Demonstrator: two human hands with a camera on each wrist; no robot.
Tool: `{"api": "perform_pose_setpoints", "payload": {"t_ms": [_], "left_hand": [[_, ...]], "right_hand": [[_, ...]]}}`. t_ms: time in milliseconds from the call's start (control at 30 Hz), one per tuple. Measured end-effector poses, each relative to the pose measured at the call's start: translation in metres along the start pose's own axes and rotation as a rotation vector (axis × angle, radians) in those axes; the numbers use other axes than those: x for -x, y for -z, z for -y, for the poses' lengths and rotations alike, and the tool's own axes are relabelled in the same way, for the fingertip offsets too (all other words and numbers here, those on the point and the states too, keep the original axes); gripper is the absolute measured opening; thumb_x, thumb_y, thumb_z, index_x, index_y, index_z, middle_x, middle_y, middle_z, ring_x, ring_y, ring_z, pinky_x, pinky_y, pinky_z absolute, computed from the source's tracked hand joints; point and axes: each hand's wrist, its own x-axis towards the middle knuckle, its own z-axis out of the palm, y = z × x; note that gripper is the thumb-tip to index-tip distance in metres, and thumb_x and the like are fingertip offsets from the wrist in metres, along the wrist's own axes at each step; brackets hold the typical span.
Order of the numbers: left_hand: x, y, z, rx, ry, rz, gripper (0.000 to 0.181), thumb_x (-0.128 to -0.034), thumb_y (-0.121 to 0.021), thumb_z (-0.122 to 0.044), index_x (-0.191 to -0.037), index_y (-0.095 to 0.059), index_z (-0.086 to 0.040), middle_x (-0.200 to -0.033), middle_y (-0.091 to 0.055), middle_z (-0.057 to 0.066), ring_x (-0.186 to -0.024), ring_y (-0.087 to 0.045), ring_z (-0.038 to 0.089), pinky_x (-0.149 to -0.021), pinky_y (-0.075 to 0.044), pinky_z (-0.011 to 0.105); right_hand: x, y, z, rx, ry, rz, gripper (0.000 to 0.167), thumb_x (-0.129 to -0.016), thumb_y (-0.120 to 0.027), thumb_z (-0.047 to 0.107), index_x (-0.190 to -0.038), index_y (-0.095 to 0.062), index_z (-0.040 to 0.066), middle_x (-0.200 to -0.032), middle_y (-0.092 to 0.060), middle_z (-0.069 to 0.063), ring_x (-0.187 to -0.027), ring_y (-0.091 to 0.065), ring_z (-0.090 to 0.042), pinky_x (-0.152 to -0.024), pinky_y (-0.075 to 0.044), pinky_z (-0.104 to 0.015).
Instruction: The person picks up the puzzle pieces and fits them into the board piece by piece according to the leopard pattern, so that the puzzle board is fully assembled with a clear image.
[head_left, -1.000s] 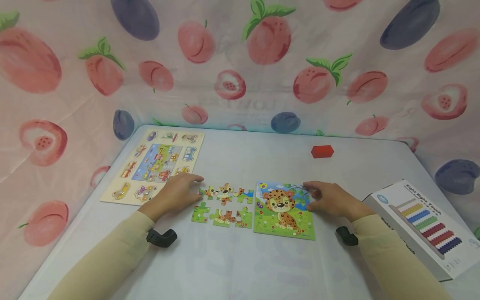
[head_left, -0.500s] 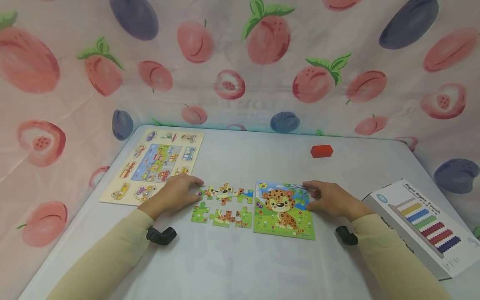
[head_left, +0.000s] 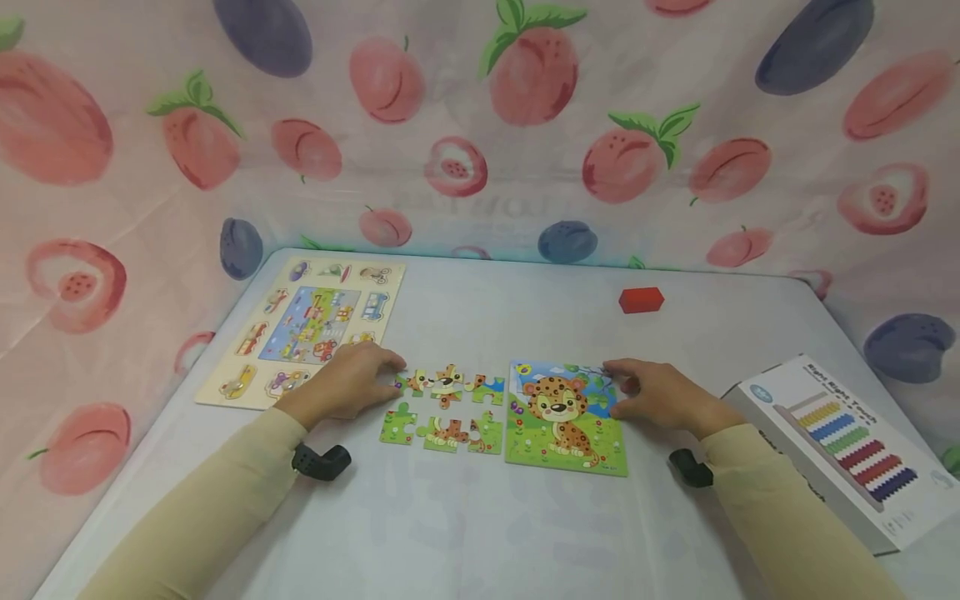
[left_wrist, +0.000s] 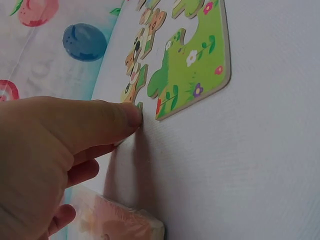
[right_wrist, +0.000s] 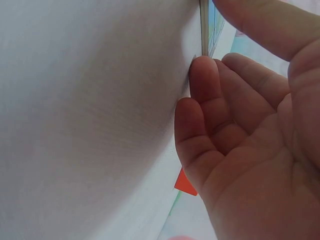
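Touching upper-left jigsaw pc [head_left: 415,382] w/ L hand [head_left: 345,383] at its L edge, can't tell if pinching; touching R edge of leopard board [head_left: 566,421] w/ R hand [head_left: 666,398], loosely bent, thumb & fingers apart; all on tbl [head_left: 540,533] w/ other jigsaw pcs [head_left: 444,433] just L of leopard board, red block [head_left: 641,300] farther back

The pieces [left_wrist: 197,70] at the left grip [head_left: 341,382] looked smooth and woodlike; the tabletop [head_left: 480,533], matt, finely textured cloth.

Beige sleeves [head_left: 202,508], black wrist cameras [head_left: 322,463]
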Motion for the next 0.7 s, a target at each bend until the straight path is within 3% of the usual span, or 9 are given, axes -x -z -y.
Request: {"api": "perform_pose_setpoints", "payload": {"t_ms": [267, 500, 700], "left_hand": [[0.000, 0.000, 0.001, -0.023, -0.003, -0.008, 0.042, -0.0874, -0.077, -0.026, -0.123, -0.069, -0.006, -0.120, -0.065, 0.010, -0.117, -0.056, 0.032, -0.101, -0.042, 0.049], [0.004, 0.008, -0.004, -0.038, 0.009, -0.037, 0.039, -0.0891, -0.073, -0.025, -0.124, -0.069, -0.009, -0.119, -0.063, 0.009, -0.114, -0.055, 0.030, -0.098, -0.043, 0.049], [0.000, 0.013, -0.014, -0.046, -0.039, -0.056, 0.036, -0.0896, -0.074, -0.023, -0.122, -0.070, -0.009, -0.121, -0.066, 0.008, -0.120, -0.055, 0.031, -0.102, -0.041, 0.051]], "right_hand": [[0.000, 0.000, 0.000, -0.016, -0.015, 0.004, 0.074, -0.085, -0.080, 0.023, -0.149, -0.047, 0.008, -0.123, -0.059, -0.017, -0.111, -0.052, -0.035, -0.092, -0.048, -0.054], [-0.001, -0.001, -0.001, -0.022, -0.024, 0.004, 0.074, -0.085, -0.080, 0.023, -0.149, -0.047, 0.009, -0.125, -0.059, -0.018, -0.112, -0.052, -0.035, -0.093, -0.048, -0.054], [-0.002, -0.001, -0.001, -0.009, -0.021, 0.005, 0.074, -0.085, -0.081, 0.023, -0.149, -0.047, 0.008, -0.124, -0.059, -0.018, -0.112, -0.053, -0.036, -0.092, -0.049, -0.054]]}}
